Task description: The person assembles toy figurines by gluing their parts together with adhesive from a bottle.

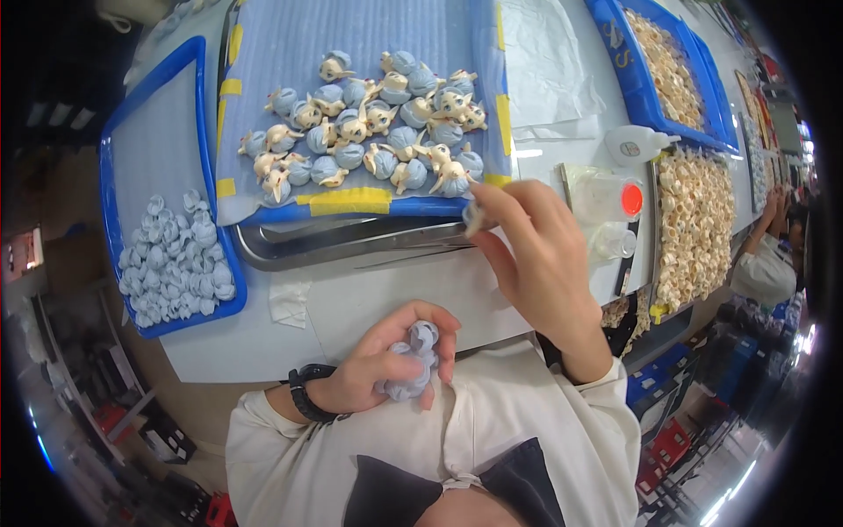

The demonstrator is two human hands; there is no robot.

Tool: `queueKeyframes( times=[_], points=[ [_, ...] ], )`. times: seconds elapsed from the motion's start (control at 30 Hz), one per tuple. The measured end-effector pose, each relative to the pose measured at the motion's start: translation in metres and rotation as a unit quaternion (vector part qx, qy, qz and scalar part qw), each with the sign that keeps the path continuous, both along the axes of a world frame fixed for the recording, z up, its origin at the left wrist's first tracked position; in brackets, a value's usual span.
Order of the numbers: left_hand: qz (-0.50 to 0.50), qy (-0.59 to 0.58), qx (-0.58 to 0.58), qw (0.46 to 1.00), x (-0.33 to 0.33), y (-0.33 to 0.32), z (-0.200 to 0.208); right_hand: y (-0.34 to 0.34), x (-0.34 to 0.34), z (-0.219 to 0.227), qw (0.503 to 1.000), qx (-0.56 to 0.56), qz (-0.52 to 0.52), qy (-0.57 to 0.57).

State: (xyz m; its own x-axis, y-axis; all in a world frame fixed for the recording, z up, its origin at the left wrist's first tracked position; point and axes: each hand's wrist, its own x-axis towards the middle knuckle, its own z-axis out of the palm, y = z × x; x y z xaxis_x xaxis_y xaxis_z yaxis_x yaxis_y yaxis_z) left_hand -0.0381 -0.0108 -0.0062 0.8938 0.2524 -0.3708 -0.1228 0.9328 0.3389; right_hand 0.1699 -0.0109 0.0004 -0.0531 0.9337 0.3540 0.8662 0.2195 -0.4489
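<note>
My left hand [369, 364] is held near my body, fingers curled round several blue-grey doll hair pieces [413, 360]. Just off the near right corner of a blue tray, my right hand [544, 255] pinches a small pale piece [473, 217] between thumb and forefinger. The fingers partly hide it, so I cannot tell its exact kind. Small doll heads [351, 127] with blue-grey hair, pale faces and pointed ears lie in loose rows in the lined tray [351, 204]. One doll head [452, 180] lies close to my right fingertips.
A blue tray [176, 328] of blue-grey hair pieces [176, 259] stands left. To the right are a white squeeze bottle [634, 145], a clear jar with a red cap [630, 199], and trays of pale parts [695, 228]. Tweezers [413, 256] lie before the middle tray. Another person's arm [764, 233] shows far right.
</note>
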Motion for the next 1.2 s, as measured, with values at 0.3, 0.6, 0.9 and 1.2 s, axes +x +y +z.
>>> queueKeyframes(
  times=[0.3, 0.6, 0.9, 1.2],
  points=[
    [0.014, -0.034, 0.011, 0.999, -0.007, -0.001, -0.003, 0.05, -0.006, 0.001, 0.992, -0.021, -0.043, -0.119],
    [0.077, -0.036, 0.012, 0.996, -0.009, -0.002, -0.002, 0.039, -0.021, 0.002, 0.993, 0.0, 0.004, -0.12],
    [0.143, -0.021, 0.042, 0.989, -0.011, -0.004, 0.0, 0.02, -0.012, -0.008, 0.985, 0.012, 0.053, -0.161],
    [0.172, -0.002, 0.002, 0.985, -0.007, 0.003, 0.0, -0.03, 0.002, 0.049, 0.994, -0.022, 0.094, -0.058]
  ],
)
